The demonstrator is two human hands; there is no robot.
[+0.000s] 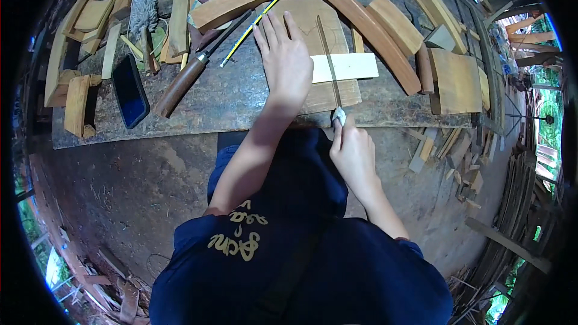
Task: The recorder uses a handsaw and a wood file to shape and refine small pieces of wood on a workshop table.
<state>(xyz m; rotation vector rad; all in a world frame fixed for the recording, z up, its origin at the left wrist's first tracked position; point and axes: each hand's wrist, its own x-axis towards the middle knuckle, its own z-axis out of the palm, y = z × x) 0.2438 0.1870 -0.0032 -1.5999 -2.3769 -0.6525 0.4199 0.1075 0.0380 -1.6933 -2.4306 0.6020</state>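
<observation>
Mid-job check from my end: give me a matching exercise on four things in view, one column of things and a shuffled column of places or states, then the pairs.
Things
1. Right hand
2. Phone
3. Pale wood strip
4. Pencil

Places or states
A. Crossed by the long thin blade
B. Lying slantwise beside the left hand
C. Dark-screened, on the left side of the bench
D. Closed around the handle of the blade

Pairs: 1-D, 2-C, 3-A, 4-B
</observation>
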